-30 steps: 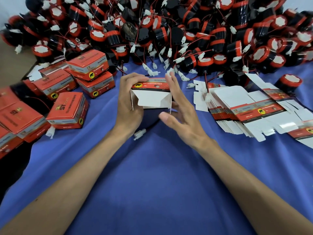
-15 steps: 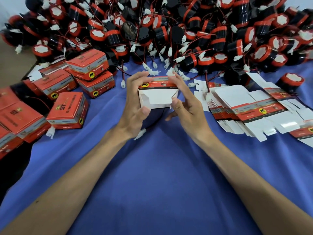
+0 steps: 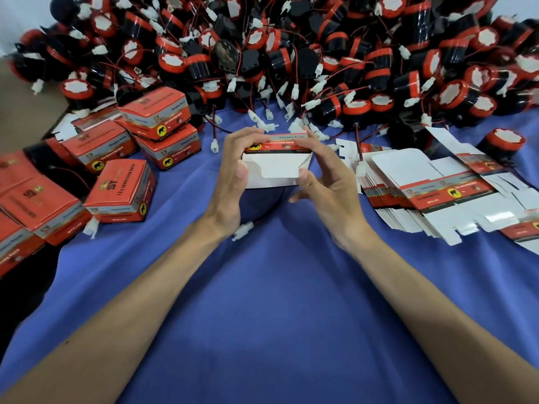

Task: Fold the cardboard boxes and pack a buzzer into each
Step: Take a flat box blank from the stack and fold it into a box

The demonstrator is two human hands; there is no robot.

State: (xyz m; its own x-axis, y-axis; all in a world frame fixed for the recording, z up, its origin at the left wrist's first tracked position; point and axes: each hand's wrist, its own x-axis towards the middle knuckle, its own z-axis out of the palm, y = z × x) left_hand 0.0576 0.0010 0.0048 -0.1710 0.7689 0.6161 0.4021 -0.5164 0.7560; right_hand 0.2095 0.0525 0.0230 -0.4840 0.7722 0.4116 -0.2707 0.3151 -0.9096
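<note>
One half-folded box (image 3: 274, 170) sits between two hands, the left hand (image 3: 230, 182) and the right hand (image 3: 329, 185). At least seven closed boxes (image 3: 122, 191) lie on the left, some cut off by the frame. One stack of flat box blanks (image 3: 408, 199) lies on the right, too many to count. The buzzers (image 3: 280, 62) run to dozens in one heap, one lone buzzer (image 3: 507, 139) apart, all on one blue cloth (image 3: 277, 316).

The closed red box (image 3: 119, 191) at left is showing "ST" and "12v reversing horn" on top, with "Genuine Parts" on its grey band. The half-folded box (image 3: 277, 167) is carrying "12v reversing horn" (beside an elephant badge) and "Genuine Parts" above. The flat carton blanks (image 3: 431, 193) are repeating the horn line.
</note>
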